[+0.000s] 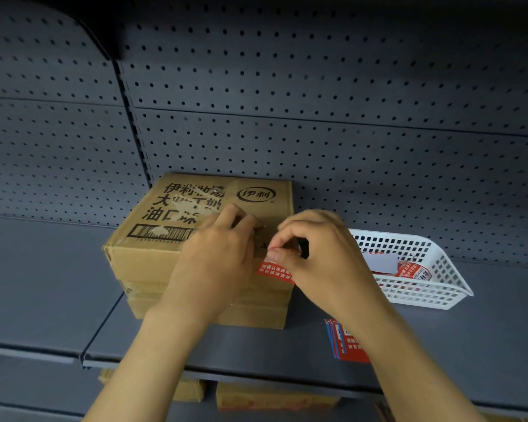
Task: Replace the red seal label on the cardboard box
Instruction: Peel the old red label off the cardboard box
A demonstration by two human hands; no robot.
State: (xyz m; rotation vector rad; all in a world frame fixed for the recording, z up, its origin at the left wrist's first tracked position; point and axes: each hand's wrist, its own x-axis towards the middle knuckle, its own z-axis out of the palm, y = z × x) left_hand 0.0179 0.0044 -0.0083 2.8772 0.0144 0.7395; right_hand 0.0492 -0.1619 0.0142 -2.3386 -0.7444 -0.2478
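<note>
A brown cardboard box (153,239) with black print and torn tape patches sits on a dark grey shelf (58,287). A red seal label (275,271) with white writing wraps over the box's front top edge, near its right corner. My right hand (314,254) pinches the label's upper end between thumb and forefinger. My left hand (220,257) lies flat on the box top beside the label, fingers pressing the cardboard.
A white plastic mesh basket (433,287) stands right of the box, holding white backing paper and crumpled red labels (413,271). A stack of red labels (340,341) lies on the shelf under my right forearm. Pegboard wall behind; more cardboard boxes (275,394) on the shelf below.
</note>
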